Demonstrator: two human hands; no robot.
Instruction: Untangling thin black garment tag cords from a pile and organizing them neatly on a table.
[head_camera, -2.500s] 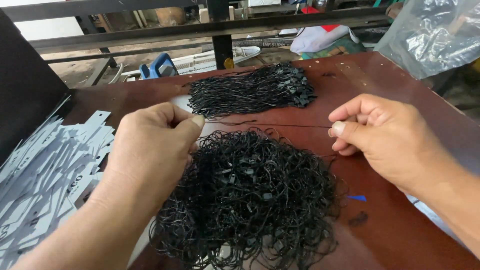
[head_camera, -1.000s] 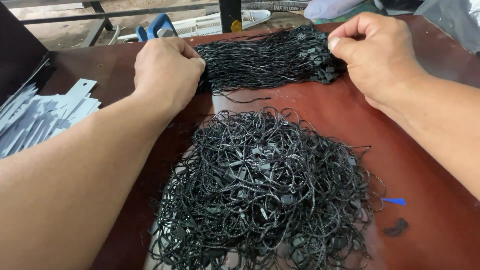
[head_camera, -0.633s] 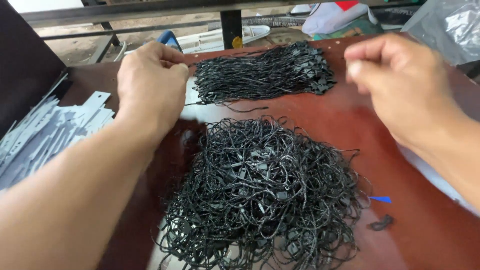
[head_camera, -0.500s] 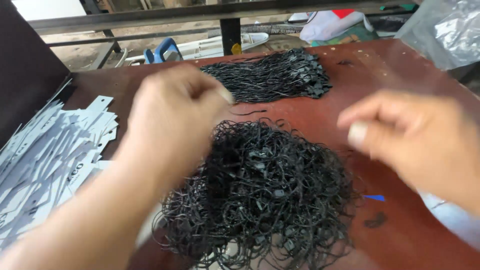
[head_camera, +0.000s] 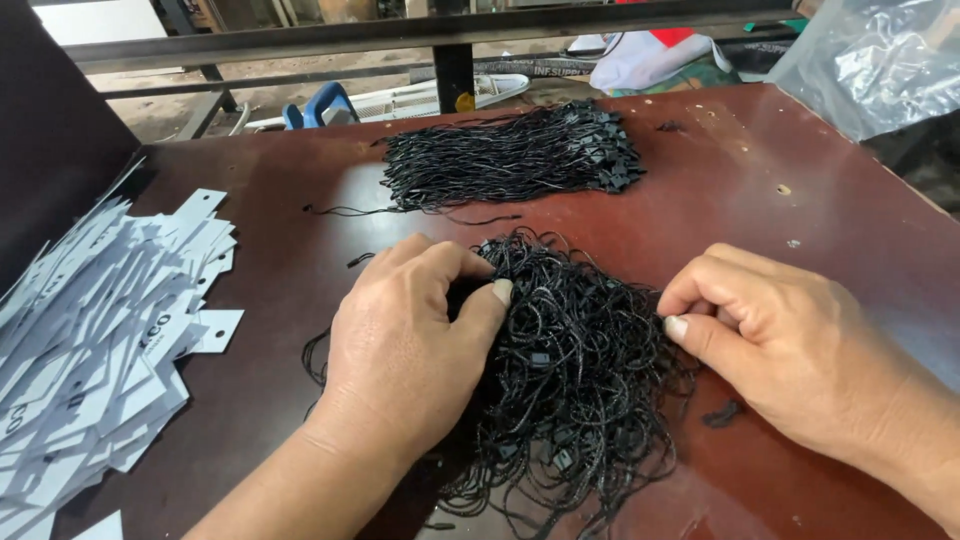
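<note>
On dark red counter (head_camera: 820, 200), left hand (head_camera: 405, 345) grip pinches into tangled black string pile (head_camera: 570, 370), right hand (head_camera: 770, 340) grip pinches strings at its edge

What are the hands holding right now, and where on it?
Both hands pinch into the tangled pile of black strings: the left hand at its upper left, the right hand at its right edge. Which single strand each grip has cannot be told.

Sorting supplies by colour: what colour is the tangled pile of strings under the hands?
Black, seen in the head view: the tangled string pile.
</note>
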